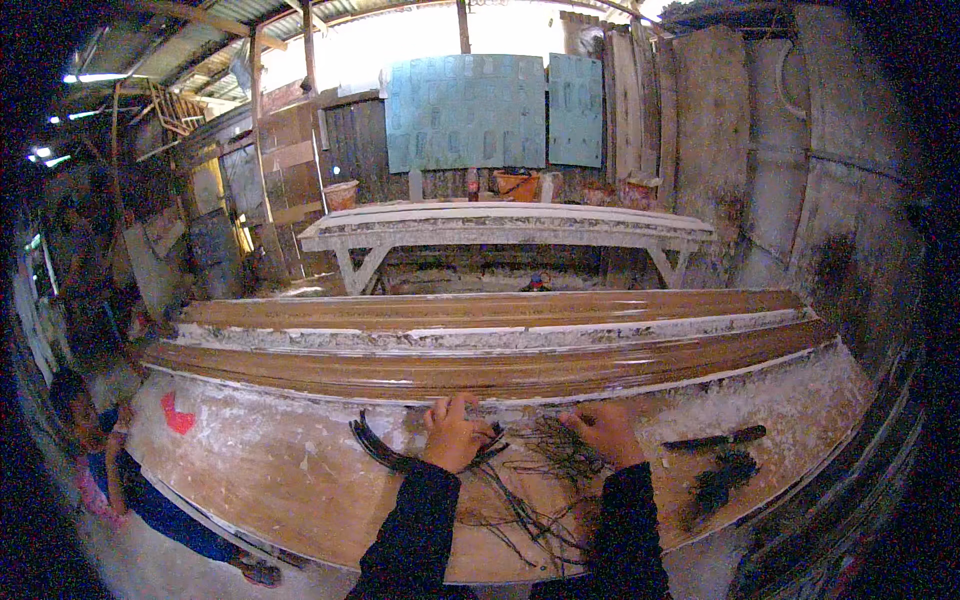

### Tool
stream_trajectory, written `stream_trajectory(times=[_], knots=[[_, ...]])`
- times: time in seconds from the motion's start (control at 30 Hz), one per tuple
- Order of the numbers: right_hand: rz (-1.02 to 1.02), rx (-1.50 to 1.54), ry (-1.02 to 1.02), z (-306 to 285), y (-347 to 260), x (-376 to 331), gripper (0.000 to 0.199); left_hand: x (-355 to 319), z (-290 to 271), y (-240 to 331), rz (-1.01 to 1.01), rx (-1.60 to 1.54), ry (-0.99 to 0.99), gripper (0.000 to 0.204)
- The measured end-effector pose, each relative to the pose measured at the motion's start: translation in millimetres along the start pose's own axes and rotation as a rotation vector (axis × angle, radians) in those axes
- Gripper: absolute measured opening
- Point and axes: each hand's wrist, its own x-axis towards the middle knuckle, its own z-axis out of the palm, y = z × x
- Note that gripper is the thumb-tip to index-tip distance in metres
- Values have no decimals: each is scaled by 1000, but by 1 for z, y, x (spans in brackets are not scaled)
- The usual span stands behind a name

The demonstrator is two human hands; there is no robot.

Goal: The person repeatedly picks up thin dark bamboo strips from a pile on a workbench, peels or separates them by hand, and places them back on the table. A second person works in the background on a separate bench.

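Note:
My left hand (453, 435) is closed, its fingers bent near the front edge of the long brown moulding. Beneath and beside it lies a bundle of dark flat strips (378, 443), its ends showing on both sides of the hand. My right hand (607, 434) has thumb and fingers drawn together, over a loose tangle of thin dark strands (552, 446). What either hand pinches is too small to make out. More dark strands (525, 515) trail over the table between my forearms. Right of them lie a dark-handled knife (715, 438) and a bristly dark clump (724, 474).
Two long glossy brown mouldings (480, 372) with white-crusted edges run across the worn wooden table (290, 460). A red scrap (177, 413) lies at left. Beyond stands a white-stained bench (510, 222) with orange tubs (516, 184) behind it. Another person (150, 490) is at the table's left end.

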Motion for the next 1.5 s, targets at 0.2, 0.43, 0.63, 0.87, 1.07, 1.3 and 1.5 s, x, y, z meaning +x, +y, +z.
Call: stream_trajectory(times=[0.2,0.43,0.63,0.87,1.07,1.3,1.5], knots=[[10,454,-160,38,-21,-3,36,4,-17,7,-13,-77,179,8],[158,459,-390,42,-12,-1,33,11,-19,-6,-84,-174,376,7],[286,884,-129,30,-1,1,29,9,-19,-36,-303,-380,364,13],[252,1276,-17,10,3,-5,23,6,-19,-51,-328,-315,338,12],[217,1610,11,2,1,-2,18,5,-16,-55,-152,-318,298,13],[92,1648,164,-7,-5,0,28,3,-24,-42,-262,-456,-32,17],[7,1693,258,-5,-5,0,31,6,-19,-34,-297,-535,-68,20]])
